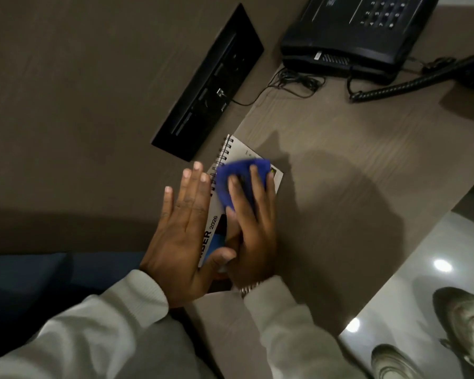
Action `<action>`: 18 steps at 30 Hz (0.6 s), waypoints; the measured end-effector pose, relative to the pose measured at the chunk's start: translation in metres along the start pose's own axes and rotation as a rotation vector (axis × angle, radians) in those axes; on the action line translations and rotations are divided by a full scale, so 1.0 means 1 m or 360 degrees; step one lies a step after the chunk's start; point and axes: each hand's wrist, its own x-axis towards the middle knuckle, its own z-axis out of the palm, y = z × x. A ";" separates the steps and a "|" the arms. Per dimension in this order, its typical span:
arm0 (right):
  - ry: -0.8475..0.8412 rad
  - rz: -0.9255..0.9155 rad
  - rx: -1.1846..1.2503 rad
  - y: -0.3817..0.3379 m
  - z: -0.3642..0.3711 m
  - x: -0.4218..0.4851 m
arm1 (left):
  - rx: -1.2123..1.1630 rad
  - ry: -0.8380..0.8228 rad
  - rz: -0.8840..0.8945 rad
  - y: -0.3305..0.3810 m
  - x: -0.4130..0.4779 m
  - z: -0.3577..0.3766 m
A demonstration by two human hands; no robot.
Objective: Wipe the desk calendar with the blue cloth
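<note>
The desk calendar (245,154) lies flat on the brown surface (340,165), spiral binding toward the black cable tray (208,86), with "2026" readable on its near page. My right hand (253,225) presses the blue cloth (241,173) onto the calendar's far half, fingers spread over the bunched fabric. My left hand (184,231) is released and flat, palm down, on the calendar's binding side, pinning it.

As I judge it, the risk is the cloth catching the wire coils, which would lift or crease a page. If the left hand eases off, a firm stroke could push the calendar toward the tray or the phone (350,36) cord.

Both hands hide most of the page, so I cannot tell how much has been wiped. The cloth is blurred. The month name is half covered, and the phone is cut off at the top.
</note>
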 end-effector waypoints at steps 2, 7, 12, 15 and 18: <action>0.0157 0.0146 0.0038 0.002 0.006 0.020 | -0.0002 0.0007 -0.0002 0.000 0.001 0.002; -0.0097 0.0545 -0.0101 0.001 -0.007 0.008 | 0.0000 0.0029 -0.0003 0.001 0.000 0.001; -0.0391 0.0735 -0.0047 -0.016 -0.032 -0.027 | 0.0060 0.0025 -0.0021 -0.002 -0.002 0.004; -0.0551 0.0843 0.0184 -0.029 -0.056 -0.034 | 0.0108 0.0005 -0.0019 -0.005 -0.002 0.006; -0.0844 0.0880 0.0189 -0.046 -0.095 -0.015 | 0.0247 -0.0033 -0.0062 -0.002 -0.004 0.004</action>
